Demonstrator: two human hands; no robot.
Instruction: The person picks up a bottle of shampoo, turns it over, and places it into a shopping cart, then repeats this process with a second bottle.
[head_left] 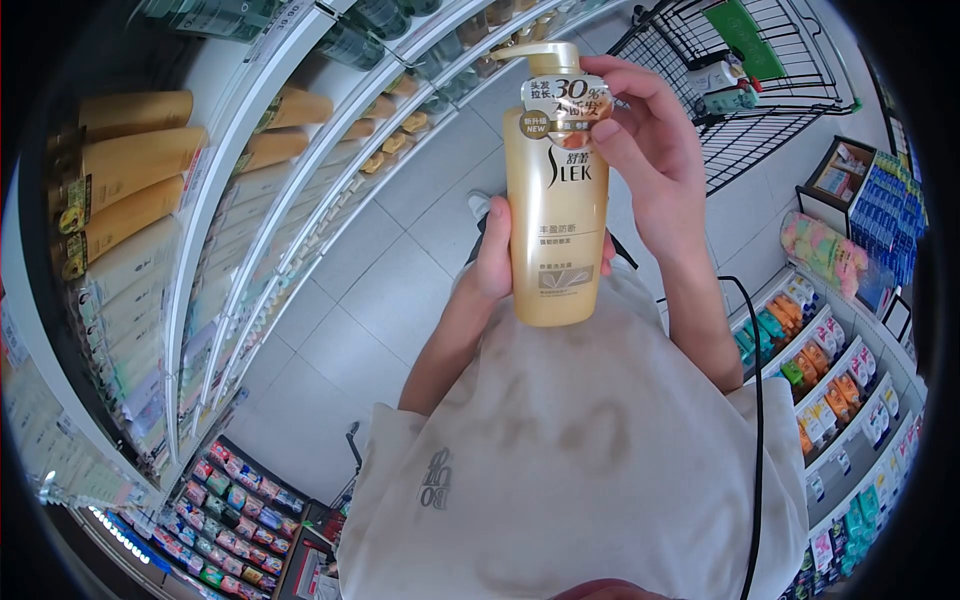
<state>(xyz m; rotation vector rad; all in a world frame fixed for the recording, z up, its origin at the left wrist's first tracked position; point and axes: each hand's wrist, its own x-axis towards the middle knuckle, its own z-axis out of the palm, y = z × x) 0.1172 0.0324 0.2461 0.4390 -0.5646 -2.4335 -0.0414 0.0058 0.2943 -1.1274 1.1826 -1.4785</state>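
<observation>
A gold pump bottle of SLEK shampoo (556,215) is held upright in front of my chest, its label facing me. My left hand (494,252) is closed around its lower half, the thumb along the left side and fingertips showing at the right edge. Around the bottle's neck hangs a printed tag (568,108) reading 30%. My right hand (652,150) pinches the right edge of this tag, thumb in front and fingers behind. The pump head (545,56) points left above the tag.
Shelves (185,260) with gold bottles (145,160) curve along the left. A wire shopping cart (775,110) stands at upper right, with items inside. Shelves with colourful packs (815,360) line the right side. More packaged goods (235,500) fill racks at lower left. A black cable (757,430) runs down my right side.
</observation>
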